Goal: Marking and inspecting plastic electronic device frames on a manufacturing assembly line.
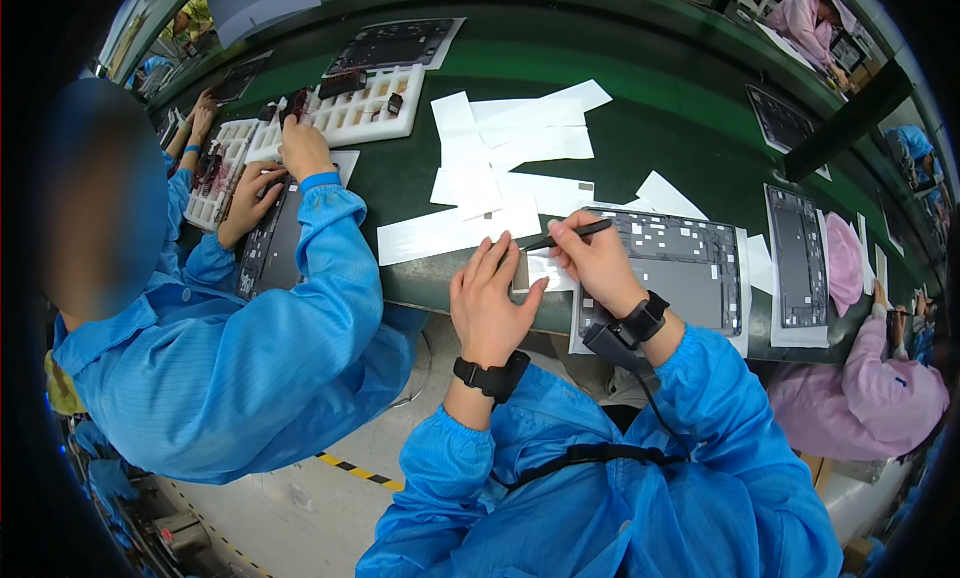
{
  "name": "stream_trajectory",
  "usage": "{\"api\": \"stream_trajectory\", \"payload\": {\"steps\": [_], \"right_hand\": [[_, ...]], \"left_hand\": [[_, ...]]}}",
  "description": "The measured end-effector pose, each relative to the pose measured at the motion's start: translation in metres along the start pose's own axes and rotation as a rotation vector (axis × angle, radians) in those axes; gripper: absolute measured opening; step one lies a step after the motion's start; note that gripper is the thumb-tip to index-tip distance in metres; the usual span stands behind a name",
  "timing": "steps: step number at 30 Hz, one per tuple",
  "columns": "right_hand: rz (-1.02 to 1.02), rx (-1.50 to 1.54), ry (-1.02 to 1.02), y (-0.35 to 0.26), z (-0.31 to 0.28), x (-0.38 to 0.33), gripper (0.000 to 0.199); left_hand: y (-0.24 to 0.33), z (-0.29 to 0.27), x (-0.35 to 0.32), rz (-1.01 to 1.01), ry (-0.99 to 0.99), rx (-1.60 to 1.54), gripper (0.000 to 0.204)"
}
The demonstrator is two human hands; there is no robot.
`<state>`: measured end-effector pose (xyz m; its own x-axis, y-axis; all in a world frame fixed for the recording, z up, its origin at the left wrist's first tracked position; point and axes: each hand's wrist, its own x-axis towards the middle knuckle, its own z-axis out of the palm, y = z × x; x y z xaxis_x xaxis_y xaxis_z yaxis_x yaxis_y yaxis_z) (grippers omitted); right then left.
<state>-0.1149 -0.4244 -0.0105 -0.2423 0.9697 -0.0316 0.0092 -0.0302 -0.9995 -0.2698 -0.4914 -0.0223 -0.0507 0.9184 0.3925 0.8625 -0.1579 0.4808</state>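
My left hand [493, 303] lies flat at the table's near edge, fingers stretched out and thumb apart, fingertips on the end of a white paper strip [430, 236]. In my right hand [603, 265] is a slim black pointed tool [592, 228], pinched between thumb and fingers; whether it is tweezers or a pen I cannot tell. Its tip points left, toward my left fingertips. Below the tip lies a small white sheet [545, 268] with a brownish edge. Partly under my right wrist sits a dark flat device housing [690, 283] dotted with small white patches, on white backing.
Overlapping white strips [535, 128] cover the middle of the green table [400, 193]. At the left, a person in blue [230, 348] handles parts by white trays [372, 113]. Another housing [797, 248] and a pink cloth item [845, 263] lie right, near a person in pink [860, 398].
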Motion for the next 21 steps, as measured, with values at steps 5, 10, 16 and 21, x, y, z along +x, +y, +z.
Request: {"api": "stream_trajectory", "payload": {"steps": [5,10,16,21], "right_hand": [[0.029,-0.233,0.005,-0.0031,-0.0028,-0.0020,0.020],[-0.044,-0.239,0.029,0.0003,0.0015,-0.0031,0.022],[0.097,0.028,0.008,0.0008,-0.0057,0.0000,0.024],[0.066,-0.085,0.024,-0.0017,-0.0030,-0.0030,0.019]], "left_hand": [[0.0004,-0.0002,0.0003,-0.004,-0.004,-0.002,0.050],[0.0001,0.0002,-0.0002,-0.001,-0.001,-0.003,0.049],[0.0000,-0.0013,-0.0004,-0.005,-0.006,0.002,0.049],[-0.0008,-0.0006,-0.0003,-0.011,-0.008,-0.007,0.049]]}}
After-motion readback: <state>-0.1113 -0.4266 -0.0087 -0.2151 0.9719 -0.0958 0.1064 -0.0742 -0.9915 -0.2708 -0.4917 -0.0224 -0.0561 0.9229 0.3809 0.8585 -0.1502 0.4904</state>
